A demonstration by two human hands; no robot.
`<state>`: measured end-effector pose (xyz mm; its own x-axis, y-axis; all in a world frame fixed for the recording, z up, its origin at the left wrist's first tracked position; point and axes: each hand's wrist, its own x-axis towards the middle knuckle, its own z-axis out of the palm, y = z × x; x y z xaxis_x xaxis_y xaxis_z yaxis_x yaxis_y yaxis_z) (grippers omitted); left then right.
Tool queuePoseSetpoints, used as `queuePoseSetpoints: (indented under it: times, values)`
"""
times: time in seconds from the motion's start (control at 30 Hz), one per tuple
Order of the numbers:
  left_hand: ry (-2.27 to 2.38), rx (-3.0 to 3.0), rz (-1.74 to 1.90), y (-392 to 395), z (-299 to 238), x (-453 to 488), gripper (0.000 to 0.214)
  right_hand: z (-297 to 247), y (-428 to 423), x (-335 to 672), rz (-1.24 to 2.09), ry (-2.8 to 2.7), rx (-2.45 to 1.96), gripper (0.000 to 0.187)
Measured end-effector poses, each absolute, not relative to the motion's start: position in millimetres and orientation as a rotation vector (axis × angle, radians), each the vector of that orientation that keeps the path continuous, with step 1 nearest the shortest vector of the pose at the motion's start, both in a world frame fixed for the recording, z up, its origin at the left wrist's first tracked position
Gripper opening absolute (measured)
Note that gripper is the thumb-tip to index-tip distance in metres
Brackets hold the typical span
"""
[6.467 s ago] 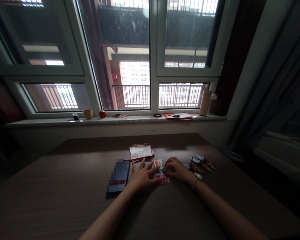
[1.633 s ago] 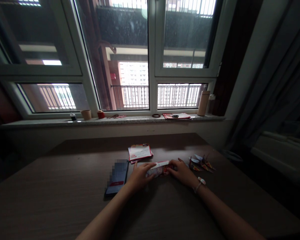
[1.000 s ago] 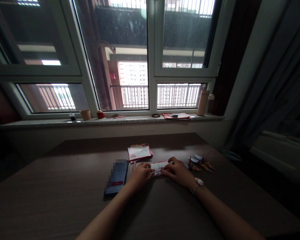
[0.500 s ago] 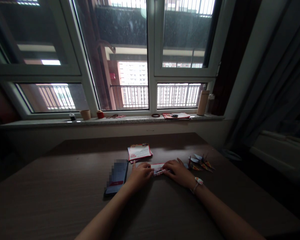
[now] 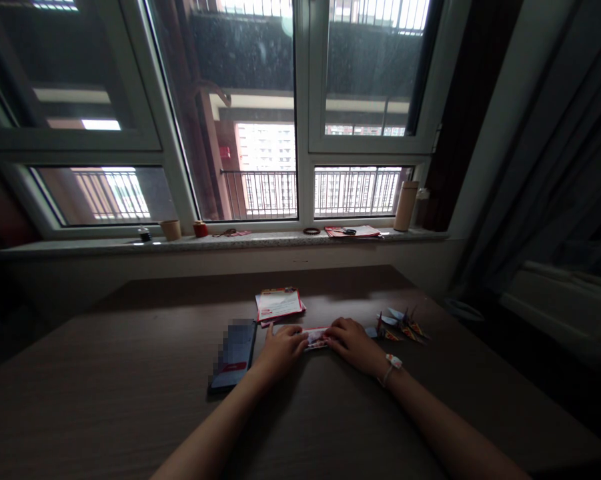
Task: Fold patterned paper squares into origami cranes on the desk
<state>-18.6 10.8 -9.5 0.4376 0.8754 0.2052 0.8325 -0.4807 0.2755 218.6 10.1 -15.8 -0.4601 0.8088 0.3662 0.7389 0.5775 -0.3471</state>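
Note:
A small folded piece of printed red-and-white paper lies on the dark wooden table between my hands. My left hand presses on its left end with fingers curled, thumb stretched toward the window. My right hand pinches and presses its right end, fingers closed on it; a pale bracelet is on that wrist. Most of the paper is hidden under my fingers.
A stack of red-and-white leaflets lies just beyond my hands. A dark phone rests to the left. Several folded paper cranes sit to the right. The windowsill holds a cup, small jars, papers and a tall tan bottle.
The paper has been folded down from a wider upright piece into a narrow flat strip. Both hands have drawn closer together over it, pressing it to the table.

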Motion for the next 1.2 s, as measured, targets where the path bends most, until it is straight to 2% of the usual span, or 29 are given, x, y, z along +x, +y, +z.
queuePoseSetpoints:
  times: [0.7,1.2]
  values:
    - [1.550,2.603,0.536,20.9,-18.4,-16.8,0.030,-27.1,15.1,214.6,0.074,-2.274,-1.333,0.035]
    - [1.560,2.627,0.519,12.6,-10.8,-15.3,0.029,-21.5,11.8,218.0,0.112,-2.287,-1.288,0.035]
